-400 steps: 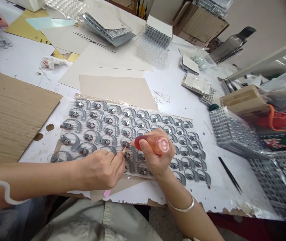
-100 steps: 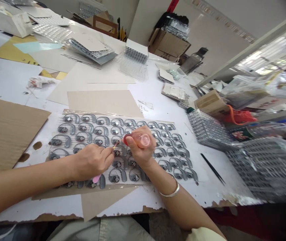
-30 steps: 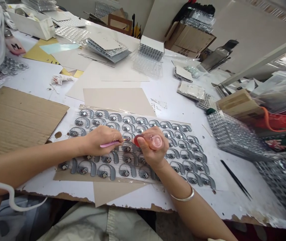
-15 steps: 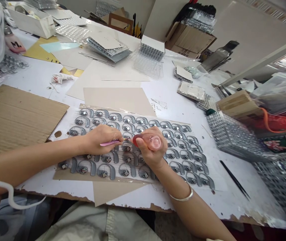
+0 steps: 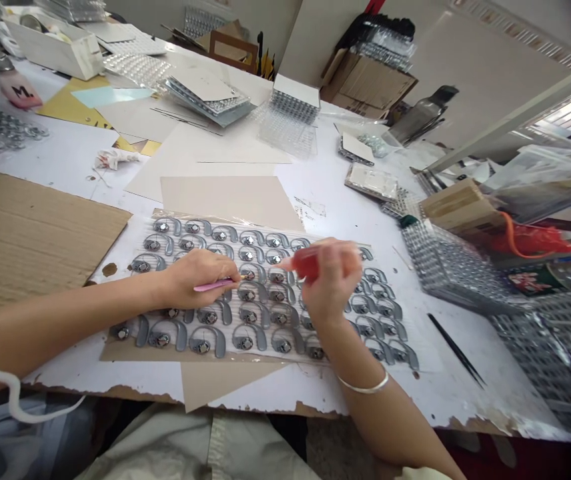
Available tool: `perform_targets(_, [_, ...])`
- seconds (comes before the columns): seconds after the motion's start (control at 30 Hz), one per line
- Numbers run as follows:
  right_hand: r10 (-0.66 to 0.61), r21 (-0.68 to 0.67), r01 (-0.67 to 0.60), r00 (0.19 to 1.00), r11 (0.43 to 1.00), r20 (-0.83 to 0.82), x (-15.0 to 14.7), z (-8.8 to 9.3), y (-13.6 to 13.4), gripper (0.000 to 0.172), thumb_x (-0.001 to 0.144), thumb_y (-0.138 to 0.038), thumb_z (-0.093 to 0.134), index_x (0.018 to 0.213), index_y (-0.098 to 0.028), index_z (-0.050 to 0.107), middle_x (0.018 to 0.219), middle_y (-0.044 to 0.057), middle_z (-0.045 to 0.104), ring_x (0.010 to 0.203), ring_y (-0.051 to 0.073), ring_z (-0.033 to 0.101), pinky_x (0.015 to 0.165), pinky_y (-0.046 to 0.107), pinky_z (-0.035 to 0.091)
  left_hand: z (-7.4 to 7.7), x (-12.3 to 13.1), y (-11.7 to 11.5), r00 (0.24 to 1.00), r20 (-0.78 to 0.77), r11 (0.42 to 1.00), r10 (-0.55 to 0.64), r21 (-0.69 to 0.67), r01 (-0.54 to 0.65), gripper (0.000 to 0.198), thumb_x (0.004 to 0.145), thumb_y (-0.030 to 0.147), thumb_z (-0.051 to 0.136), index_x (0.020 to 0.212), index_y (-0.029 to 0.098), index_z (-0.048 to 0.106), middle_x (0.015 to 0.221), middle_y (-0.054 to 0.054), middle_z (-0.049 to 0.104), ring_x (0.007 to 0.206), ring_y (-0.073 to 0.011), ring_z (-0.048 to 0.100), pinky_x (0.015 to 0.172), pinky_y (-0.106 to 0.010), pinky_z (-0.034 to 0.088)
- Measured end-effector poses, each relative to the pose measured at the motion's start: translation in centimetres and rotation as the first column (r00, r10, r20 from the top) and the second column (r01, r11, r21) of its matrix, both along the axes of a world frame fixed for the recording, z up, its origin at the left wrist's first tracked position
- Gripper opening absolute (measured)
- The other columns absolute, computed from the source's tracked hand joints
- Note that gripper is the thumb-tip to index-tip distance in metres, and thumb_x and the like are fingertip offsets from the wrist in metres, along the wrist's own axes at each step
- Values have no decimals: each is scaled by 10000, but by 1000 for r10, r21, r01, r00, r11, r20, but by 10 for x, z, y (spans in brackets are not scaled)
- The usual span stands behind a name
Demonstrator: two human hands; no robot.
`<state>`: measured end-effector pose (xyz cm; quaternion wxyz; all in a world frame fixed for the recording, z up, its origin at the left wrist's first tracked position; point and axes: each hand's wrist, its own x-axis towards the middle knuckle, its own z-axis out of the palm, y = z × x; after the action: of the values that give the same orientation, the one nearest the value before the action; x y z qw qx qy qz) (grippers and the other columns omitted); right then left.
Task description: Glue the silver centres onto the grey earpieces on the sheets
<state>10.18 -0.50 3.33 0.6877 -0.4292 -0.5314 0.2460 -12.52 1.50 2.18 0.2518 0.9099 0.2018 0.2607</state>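
Observation:
My left hand [image 5: 205, 277] is closed around a thin pink stick [image 5: 213, 285], its narrow tip just beside one of the small grey pieces near the middle of the sheet. In my right hand [image 5: 333, 283] is a squeeze bottle [image 5: 310, 263] with red contents, tilted so its pointed nozzle faces left over the pieces. Motion blurs the bottle a little. Rows of grey curved pieces, each with a shiny round metallic part [image 5: 203, 346], lie on a clear-covered sheet [image 5: 235, 350] under both hands. My right hand and forearm hide several of them.
Black tweezers [image 5: 455, 350] lie to the right. Brown cardboard [image 5: 40, 233] is at the left, and a beige card [image 5: 225, 197] lies behind the sheet. Clear studded trays [image 5: 445, 267] pile up at the right. A white box [image 5: 55, 43] stands at the back left.
My right hand has drawn the bottle to the right, away from the stick's tip, and tipped it more sideways. My left hand keeps its hold by the same piece. The view has shifted slightly.

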Motion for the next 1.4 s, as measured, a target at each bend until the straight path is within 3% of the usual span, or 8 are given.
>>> perform_targets(0.17, [-29, -255, -123, 854, 959, -520, 46, 36, 19, 474, 713, -665, 615, 753, -218, 460, 604, -54, 501, 493, 89, 543, 373, 183, 368, -3, 2, -3, 999, 39, 997, 7, 78, -11, 120, 905, 183, 484, 957, 149, 587, 849, -49, 699, 748, -130, 666, 661, -211, 510])
perform_targets(0.37, [180, -223, -360, 804, 906, -566, 90, 52, 19, 497, 715, -683, 598, 760, -189, 565, 734, 18, 604, 573, 91, 553, 464, 209, 476, 11, 3, -8, 1000, 14, 994, -14, 106, 12, 156, 910, 182, 484, 968, 146, 624, 867, -69, 715, 730, -131, 672, 616, -208, 522])
perform_targets(0.53, [181, -296, -390, 818, 872, -547, 90, 49, 16, 442, 715, -630, 640, 749, -191, 599, 744, 29, 616, 636, 120, 590, 472, 218, 475, 30, 17, 24, 921, 87, 914, 380, -189, -359, 207, 820, 332, 642, 857, 139, 708, 758, -60, 716, 632, -142, 635, 539, -211, 468])
perform_targets(0.73, [186, -368, -493, 761, 788, -622, 108, 29, 1, 499, 642, -652, 687, 599, -192, 499, 552, -30, 511, 502, 101, 522, 466, 244, 478, 14, 42, 88, 825, 54, 760, 563, -427, -490, 300, 726, 393, 680, 815, 107, 703, 824, -89, 721, 784, -183, 644, 679, -235, 474])
perform_targets(0.83, [137, -360, -413, 794, 837, -593, 143, 16, -25, 507, 653, -670, 660, 581, -196, 496, 543, -33, 530, 533, 122, 562, 577, 322, 543, 4, 47, 89, 818, 60, 757, 572, -423, -498, 303, 712, 411, 694, 786, 117, 707, 798, -70, 716, 755, -171, 626, 669, -228, 456])
perform_targets(1.07, [-288, -367, 59, 738, 928, -610, 237, -11, -122, 487, 563, -653, 730, 620, -203, 554, 568, -57, 592, 621, 146, 639, 682, 358, 558, 3, 45, 69, 842, -49, 773, 537, -370, -515, 316, 769, 446, 661, 885, 153, 688, 824, 50, 699, 836, -133, 599, 740, -190, 430])
perform_targets(1.27, [-276, -389, 34, 762, 921, -586, 264, -24, -169, 514, 537, -670, 747, 649, -200, 572, 615, -19, 600, 859, 233, 676, 718, 400, 569, 16, 49, 63, 748, -185, 570, 638, -540, -619, 261, 683, 319, 701, 896, 170, 678, 800, 53, 713, 902, -142, 632, 739, -163, 464])
perform_targets(1.4, [-289, -360, 94, 791, 928, -539, 265, -20, -169, 507, 508, -624, 794, 718, -231, 551, 655, -46, 593, 945, 243, 665, 690, 366, 578, 15, 44, 61, 781, -121, 622, 613, -536, -571, 314, 724, 413, 689, 936, 184, 655, 772, 93, 700, 908, -126, 623, 799, -184, 457])
